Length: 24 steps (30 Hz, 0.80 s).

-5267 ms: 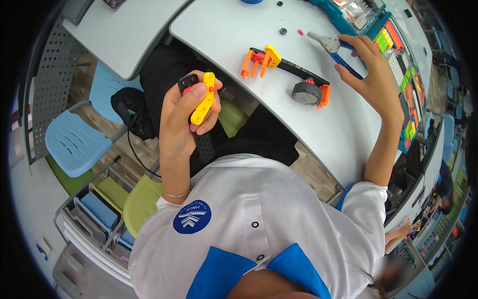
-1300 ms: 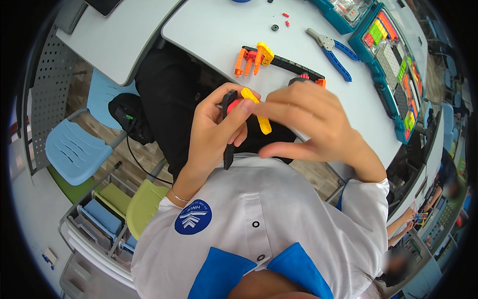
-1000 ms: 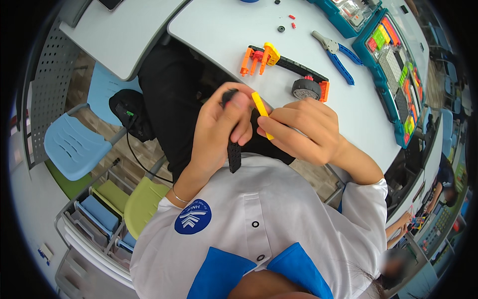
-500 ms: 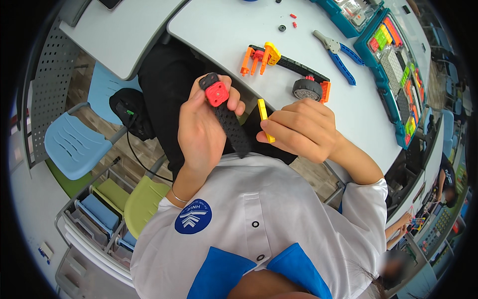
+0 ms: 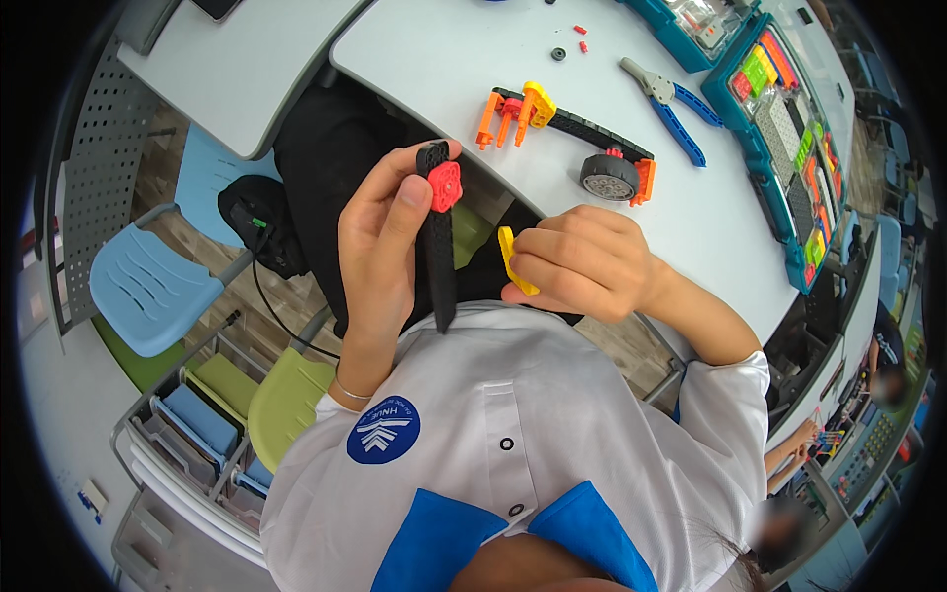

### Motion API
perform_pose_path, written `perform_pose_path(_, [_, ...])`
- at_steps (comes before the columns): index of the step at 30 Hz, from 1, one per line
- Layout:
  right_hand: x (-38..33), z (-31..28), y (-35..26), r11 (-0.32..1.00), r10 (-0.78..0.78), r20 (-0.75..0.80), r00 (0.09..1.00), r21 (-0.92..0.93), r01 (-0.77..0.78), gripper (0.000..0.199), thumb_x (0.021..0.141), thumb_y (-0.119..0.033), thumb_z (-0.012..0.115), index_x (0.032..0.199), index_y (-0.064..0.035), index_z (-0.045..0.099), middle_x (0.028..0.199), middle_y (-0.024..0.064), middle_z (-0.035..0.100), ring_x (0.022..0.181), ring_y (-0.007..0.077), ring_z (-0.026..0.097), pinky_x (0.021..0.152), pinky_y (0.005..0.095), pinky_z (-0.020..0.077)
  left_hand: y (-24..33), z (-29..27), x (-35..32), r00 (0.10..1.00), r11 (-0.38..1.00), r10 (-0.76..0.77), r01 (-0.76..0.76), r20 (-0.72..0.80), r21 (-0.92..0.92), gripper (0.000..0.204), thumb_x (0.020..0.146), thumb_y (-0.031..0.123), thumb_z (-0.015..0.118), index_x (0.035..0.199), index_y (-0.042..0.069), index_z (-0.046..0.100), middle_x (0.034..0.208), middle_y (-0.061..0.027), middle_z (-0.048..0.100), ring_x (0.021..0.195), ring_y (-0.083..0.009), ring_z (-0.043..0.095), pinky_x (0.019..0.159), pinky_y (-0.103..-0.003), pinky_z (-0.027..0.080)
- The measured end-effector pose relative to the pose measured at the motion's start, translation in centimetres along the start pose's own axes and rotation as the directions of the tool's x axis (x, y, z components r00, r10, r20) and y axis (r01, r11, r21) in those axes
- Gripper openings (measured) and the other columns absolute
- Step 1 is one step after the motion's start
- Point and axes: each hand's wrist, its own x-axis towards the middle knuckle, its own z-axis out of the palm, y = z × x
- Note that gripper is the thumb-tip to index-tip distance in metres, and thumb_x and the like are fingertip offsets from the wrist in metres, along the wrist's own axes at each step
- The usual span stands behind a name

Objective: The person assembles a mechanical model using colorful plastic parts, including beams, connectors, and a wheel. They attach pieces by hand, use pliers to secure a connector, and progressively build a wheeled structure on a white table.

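My left hand (image 5: 383,232) grips a black perforated building beam (image 5: 440,266) near its upper end. A red connector block (image 5: 446,186) sits on that beam, beside my thumb. In my right hand (image 5: 587,261) a yellow building piece (image 5: 508,252) is pinched between thumb and fingers, with part of it hidden. The two pieces are apart, both held above my lap. On the table beyond lies a built assembly: another black beam (image 5: 592,135) with orange and yellow parts at one end and a black wheel (image 5: 609,178) at the other.
Blue-handled pliers (image 5: 674,113) lie on the white table (image 5: 424,59) right of the assembly. Small red pins (image 5: 582,46) and a grey ring (image 5: 558,54) rest farther back. A teal case (image 5: 760,148) of coloured parts stands at the right. Chairs (image 5: 158,276) are on the left.
My left hand has turned the black beam more upright and shifted slightly left. The yellow piece in my right hand has moved a little left and down, and tilted.
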Motion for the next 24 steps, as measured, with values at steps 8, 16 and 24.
perform_pose_path(8, [-1.1,-0.4,-0.7,0.996,0.028,0.073,0.997,0.08,-0.034,0.025,0.075,-0.013,0.069,0.097,-0.0007,0.065,0.086,0.0089,0.063,0.064,0.0185,0.057,0.054,0.028,0.0436,0.2,0.3,0.4,0.99,0.999,0.031,-0.027,0.134,-0.036,0.04,0.1,0.034,0.048,0.106,-0.005,0.054,0.095,-0.011,0.054,0.082,-0.0183,0.059,0.072,-0.03,0.051])
perform_pose_path(16, [-4.5,-6.6,0.0,0.764,0.525,-0.14,0.839,-0.357,-0.538,0.049,0.069,-0.037,0.082,0.104,-0.0057,0.069,0.081,0.0036,0.055,0.069,0.0207,0.042,0.066,0.0343,0.0317,-0.3,1.0,1.4,0.969,0.998,0.049,-0.057,0.243,0.027,0.051,0.102,0.049,0.044,0.094,-0.002,0.046,0.086,-0.0077,0.041,0.043,-0.0083,0.043,0.041,-0.02,0.033])
perform_pose_path(24, [-5.1,-5.7,0.6,0.668,0.638,-0.117,0.761,-0.409,-0.622,0.046,0.065,-0.038,0.086,0.105,-0.02,0.073,0.079,0.0002,0.045,0.075,0.0203,0.038,0.07,0.0344,0.0264,0.5,3.5,4.3,0.984,0.697,0.171,-0.153,0.046,0.7,0.061,0.074,0.008,0.08,0.13,-0.002,0.058,0.136,-0.0114,0.053,0.054,-0.0007,0.037,0.054,-0.015,0.029])
